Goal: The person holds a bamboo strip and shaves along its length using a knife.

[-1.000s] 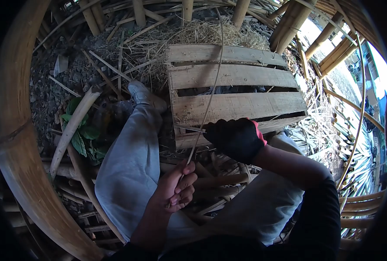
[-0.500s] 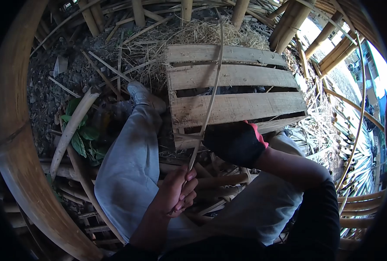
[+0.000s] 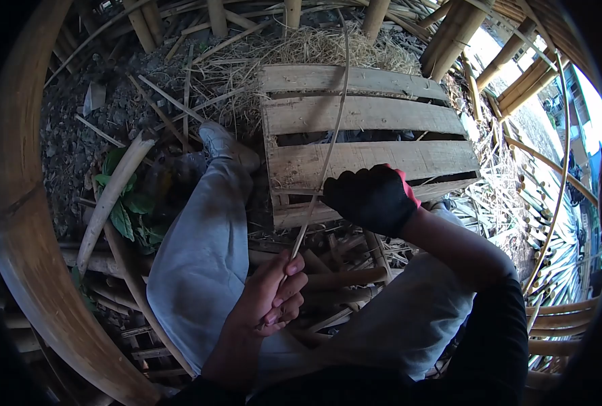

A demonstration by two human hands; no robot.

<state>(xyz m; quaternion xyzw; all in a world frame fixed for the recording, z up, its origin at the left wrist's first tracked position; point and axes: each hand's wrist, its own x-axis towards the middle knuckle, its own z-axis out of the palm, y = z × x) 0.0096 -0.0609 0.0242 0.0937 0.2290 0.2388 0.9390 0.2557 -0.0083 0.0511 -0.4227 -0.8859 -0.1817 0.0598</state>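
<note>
My bare left hand (image 3: 274, 296) is closed round the lower end of a long, thin bamboo strip (image 3: 336, 128). The strip rises from my fist, crosses over the slatted wooden crate (image 3: 396, 160) and runs on to the top of the view. My right hand (image 3: 372, 199), in a black and red glove, is closed beside the strip at the crate's near edge. A thin, blade-like tool (image 3: 299, 193) appears to stick out leftward from the glove, across the strip. Its handle is hidden in the fist.
A thick bamboo pole (image 3: 17, 223) curves along the left side. Straw (image 3: 314, 51) lies behind the crate, and a cut bamboo piece (image 3: 115, 196) leans near green leaves (image 3: 139, 204). Cut bamboo (image 3: 551, 250) is piled at right. My outstretched leg (image 3: 203, 250) lies left of the crate.
My gloved right hand has moved up along the strip, from below the crate's near edge to over it. My left hand keeps its grip, nearly in place.
</note>
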